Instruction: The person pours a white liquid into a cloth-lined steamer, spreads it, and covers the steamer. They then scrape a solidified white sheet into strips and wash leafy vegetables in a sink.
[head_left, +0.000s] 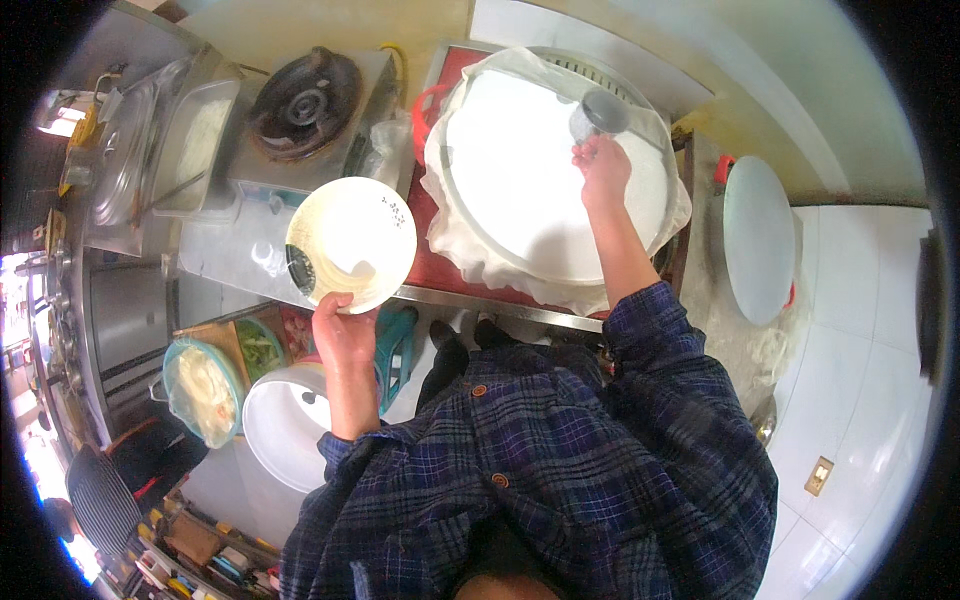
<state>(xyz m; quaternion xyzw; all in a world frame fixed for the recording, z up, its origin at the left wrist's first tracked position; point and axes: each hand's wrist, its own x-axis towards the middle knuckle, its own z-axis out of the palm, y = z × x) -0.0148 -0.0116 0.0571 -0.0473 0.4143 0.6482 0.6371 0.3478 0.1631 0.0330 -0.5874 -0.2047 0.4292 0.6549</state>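
Observation:
My left hand (346, 341) holds a cream-coloured bowl (315, 232) by its near rim, the thumb over the edge. Something white lies in the bowl, too bright to make out; dark patterns mark its wall. My right hand (606, 176) has its fingers on a small grey cup (606, 112), which is tilted above a large round pan or steamer (480, 247). Pale cloth (457, 259) hangs in folds around the rim of this vessel. Its broad white surface (525, 165) is overexposed, so cloth and contents cannot be told apart there. A red handle (424, 124) sticks out at its left.
Left of the vessel stands a gas burner (304, 109), with a clear tub (196, 142) beyond it. Below are a white bucket (281, 431) and a teal basin (180, 427) with pale food under plastic. A round lid (761, 240) stands at the right by the tiled wall.

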